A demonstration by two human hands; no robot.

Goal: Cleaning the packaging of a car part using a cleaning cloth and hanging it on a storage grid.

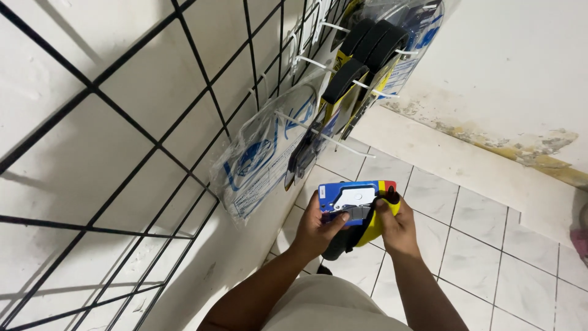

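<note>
Low in the centre of the frame, the person's left hand (318, 228) and right hand (397, 225) are close together, both clamped on a carded yellow-and-black tool package (355, 211) with a blue backing card, held above the white tiled floor (490, 245). Above it, in the upper middle, similar packaged items (358, 67) in clear plastic sleeves hang from white hooks (331, 138) on a black wire grid panel (122, 153) that fills the left side against a white wall.
</note>
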